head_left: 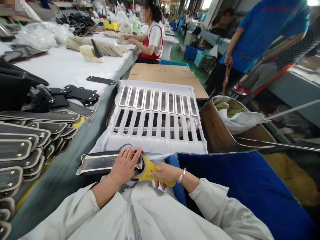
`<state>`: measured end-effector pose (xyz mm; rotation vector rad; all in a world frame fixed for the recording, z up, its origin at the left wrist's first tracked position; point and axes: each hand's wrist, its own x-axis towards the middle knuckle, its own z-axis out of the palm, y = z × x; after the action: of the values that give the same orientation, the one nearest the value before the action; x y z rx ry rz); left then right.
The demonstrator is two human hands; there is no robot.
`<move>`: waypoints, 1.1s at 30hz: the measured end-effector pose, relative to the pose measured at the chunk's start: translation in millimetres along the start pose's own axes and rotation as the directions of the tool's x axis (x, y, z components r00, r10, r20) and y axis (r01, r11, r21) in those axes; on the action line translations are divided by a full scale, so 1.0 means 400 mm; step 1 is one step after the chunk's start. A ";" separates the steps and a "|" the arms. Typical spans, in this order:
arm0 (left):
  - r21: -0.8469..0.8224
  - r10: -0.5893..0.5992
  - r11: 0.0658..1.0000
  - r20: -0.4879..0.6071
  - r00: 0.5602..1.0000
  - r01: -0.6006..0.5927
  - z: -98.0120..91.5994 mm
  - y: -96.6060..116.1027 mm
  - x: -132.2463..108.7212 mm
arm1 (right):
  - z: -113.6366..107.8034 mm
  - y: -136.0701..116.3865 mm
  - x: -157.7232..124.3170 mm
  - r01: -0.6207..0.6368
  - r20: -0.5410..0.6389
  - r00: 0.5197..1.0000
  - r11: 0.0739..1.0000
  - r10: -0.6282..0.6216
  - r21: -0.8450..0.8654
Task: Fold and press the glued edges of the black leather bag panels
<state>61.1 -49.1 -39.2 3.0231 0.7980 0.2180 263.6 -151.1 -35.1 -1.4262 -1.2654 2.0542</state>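
In front of my body lies a dark grey strip with a pale raised edge [100,163], resting on a longer black piece. Across its right end rests my left hand [124,168], fingers stretched out over the surface and the thumb mostly hidden. My right hand [166,172] is closed around a yellow flat-handled tool [148,168]. The tool's dark, rounded end meets the strip's right end beside my left fingertips; what kind of tool it is, I cannot make out. Just beyond is a white slotted tray [155,145] with a row of several pale-edged dark strips [151,100].
Stacked riveted strips [15,150] line the left table, with black pieces [80,93] behind them. A blue bin [225,173] stands at my right, an open cardboard box [212,123] beyond it. One person [153,40] sits ahead; another in blue [265,36] stands right.
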 end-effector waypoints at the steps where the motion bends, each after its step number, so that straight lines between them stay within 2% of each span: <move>1: 0.002 0.002 1.000 -0.005 1.000 -0.002 0.002 -0.001 -0.001 | 0.001 -0.008 0.008 0.004 -0.004 1.000 1.000 -0.005 -0.023; 7: 0.020 0.035 0.999 -0.032 0.999 -0.035 0.013 -0.013 -0.007 | -0.014 -0.034 0.026 -0.051 0.058 0.997 0.998 0.052 -0.029; 12: 0.036 0.070 0.997 -0.049 0.996 -0.068 0.024 -0.026 -0.008 | -0.012 -0.046 0.034 -0.112 0.060 0.992 0.994 0.113 -0.014; 18: -0.008 0.095 0.995 -0.076 0.993 -0.096 0.028 -0.040 -0.014 | -0.006 -0.048 0.048 -0.130 0.058 0.990 0.991 0.128 0.025; 24: -0.005 0.108 0.994 -0.067 0.992 -0.108 0.029 -0.046 -0.015 | -0.008 -0.056 0.060 -0.190 0.081 0.979 0.982 0.190 -0.005; 29: -0.004 0.134 0.991 -0.066 0.989 -0.135 0.028 -0.054 -0.015 | 0.005 -0.035 0.070 -0.143 0.089 0.987 0.983 0.133 0.116; 33: 0.025 0.171 0.985 -0.036 0.985 -0.170 0.027 -0.061 -0.014 | 0.025 -0.013 0.072 -0.104 0.037 0.994 0.973 0.099 0.205</move>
<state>45.6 -30.3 -51.7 3.1180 0.5460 0.2703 241.1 -133.1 -46.2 -1.3983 -0.9726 2.2050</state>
